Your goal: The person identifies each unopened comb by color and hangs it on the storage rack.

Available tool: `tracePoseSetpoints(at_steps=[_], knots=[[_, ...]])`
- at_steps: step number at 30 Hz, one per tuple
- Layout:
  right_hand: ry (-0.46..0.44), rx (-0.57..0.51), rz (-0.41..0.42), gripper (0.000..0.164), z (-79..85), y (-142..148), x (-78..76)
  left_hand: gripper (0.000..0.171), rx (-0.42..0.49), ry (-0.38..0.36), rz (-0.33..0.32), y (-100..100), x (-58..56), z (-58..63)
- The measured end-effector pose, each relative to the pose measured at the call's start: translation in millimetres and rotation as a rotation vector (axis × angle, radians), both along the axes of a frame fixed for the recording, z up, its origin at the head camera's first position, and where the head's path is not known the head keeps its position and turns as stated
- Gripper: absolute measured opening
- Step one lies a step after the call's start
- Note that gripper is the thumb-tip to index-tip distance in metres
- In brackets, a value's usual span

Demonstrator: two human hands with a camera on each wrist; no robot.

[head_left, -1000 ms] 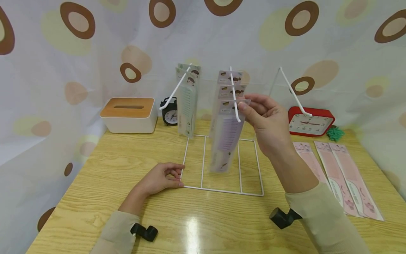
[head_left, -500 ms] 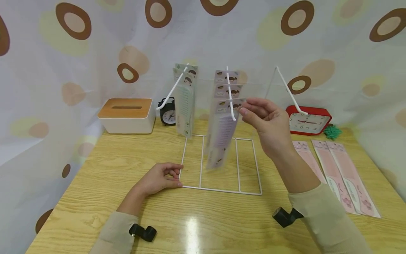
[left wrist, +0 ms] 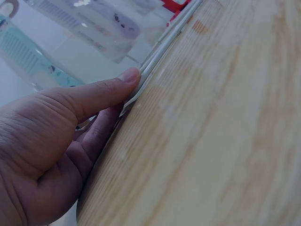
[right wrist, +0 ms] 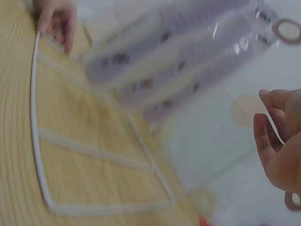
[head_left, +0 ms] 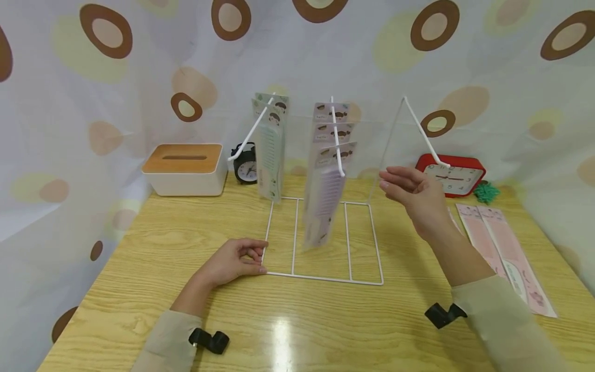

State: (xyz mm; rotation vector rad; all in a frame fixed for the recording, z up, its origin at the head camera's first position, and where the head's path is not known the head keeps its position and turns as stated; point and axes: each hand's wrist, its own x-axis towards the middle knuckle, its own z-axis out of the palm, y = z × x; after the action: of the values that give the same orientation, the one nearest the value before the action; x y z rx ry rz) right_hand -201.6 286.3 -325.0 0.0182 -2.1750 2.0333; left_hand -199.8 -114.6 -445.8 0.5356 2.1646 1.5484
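In the head view my left hand [head_left: 232, 262] pinches the front left corner of a white wire display rack [head_left: 321, 279] by its base. The left wrist view has the thumb [left wrist: 106, 93] lying on the wire. Three purple combs in clear packs [head_left: 327, 199] hang one behind another on the rack's middle hook. Its left hook carries green packaged combs [head_left: 269, 155]. My right hand [head_left: 420, 201], holding nothing, is in the air right of the purple combs, below the bare right hook [head_left: 424, 129]. Its fingers are loosely bent, with thumb and fingertips apart in the right wrist view.
Pink packaged combs [head_left: 516, 253] lie on the table at the right, partly behind the right forearm. A red clock [head_left: 455, 173] and a small green plant-like object [head_left: 486, 192] stand behind. At the back left are a tissue box [head_left: 183, 168] and a black alarm clock [head_left: 246, 170].
My right hand has let go of the front purple comb pack and moved right and down. The pack hangs on the middle hook, its lower end blurred. The left hand keeps its place.
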Motion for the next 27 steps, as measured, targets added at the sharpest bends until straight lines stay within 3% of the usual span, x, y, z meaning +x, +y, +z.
tracePoseSetpoints(at_steps=[7,13,19,23,27], knots=[[-0.029,0.458,-0.053,0.048,-47.2,65.2,-12.2,0.062,-0.001,0.005,0.008,-0.4,0.0,0.1],[-0.051,0.622,-0.047,0.044,-85.1,124.3,-16.3,0.061,0.022,-0.011,-0.005,0.4,0.1,0.3],[-0.181,0.846,-0.05,0.043,-94.3,153.5,-15.5,0.061,0.025,-0.005,-0.01,1.2,-0.3,-1.1],[-0.253,0.869,-0.035,0.054,-97.1,161.3,-18.0,0.061,0.024,-0.003,-0.01,0.6,-0.8,-2.1],[-0.237,0.923,-0.002,0.07,-100.7,165.1,-20.8,0.061,0.021,0.001,-0.009,-0.1,-0.9,-1.8]])
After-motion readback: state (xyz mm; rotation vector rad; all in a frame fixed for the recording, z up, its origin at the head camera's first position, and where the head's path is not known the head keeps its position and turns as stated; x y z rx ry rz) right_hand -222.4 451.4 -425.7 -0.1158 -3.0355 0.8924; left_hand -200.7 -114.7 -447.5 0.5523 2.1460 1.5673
